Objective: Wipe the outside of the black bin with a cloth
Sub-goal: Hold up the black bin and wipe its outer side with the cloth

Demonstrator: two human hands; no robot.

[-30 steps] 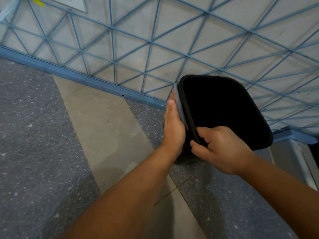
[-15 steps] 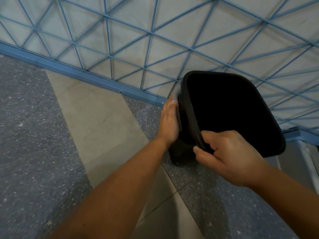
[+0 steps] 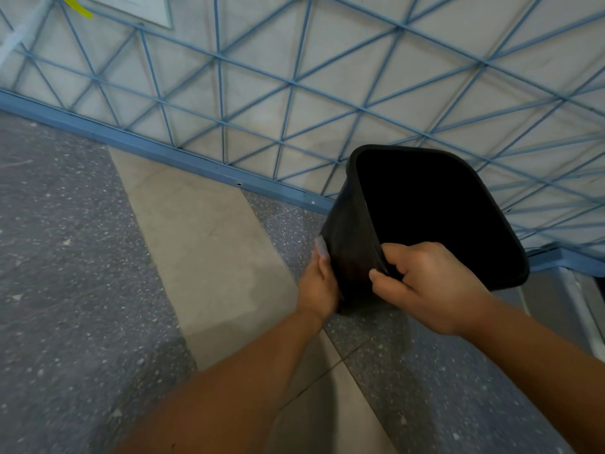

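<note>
I see the black bin (image 3: 353,244) standing on the floor (image 3: 82,290), close to the wall (image 3: 327,44) that has a blue lattice (image 3: 219,93) of crossing bars on it. The bin leans, so its dark open mouth faces up toward my camera and a little to the right, and I can see its left outer side and the rim all around. My right hand (image 3: 425,286) holds the near rim: the fingers are curled over the edge into the inside, and the thumb presses on the outside, so the rim is pinched between them. My left hand (image 3: 319,283) lies flat against the lower part of the left outer wall of the bin, with the fingers straight and together, pointing up along the wall. Under this hand there is the cloth (image 3: 321,246), pale grey-blue; only a small piece of it shows above the fingertips, between the hand and the black plastic, and the rest is hidden by the palm. Both forearms come in from the bottom of the view. The floor is made of dark speckled tiles with one wide beige strip (image 3: 209,244) that runs diagonally past the left of the bin. A blue baseboard (image 3: 157,149) runs along the bottom of the wall behind the bin.
</note>
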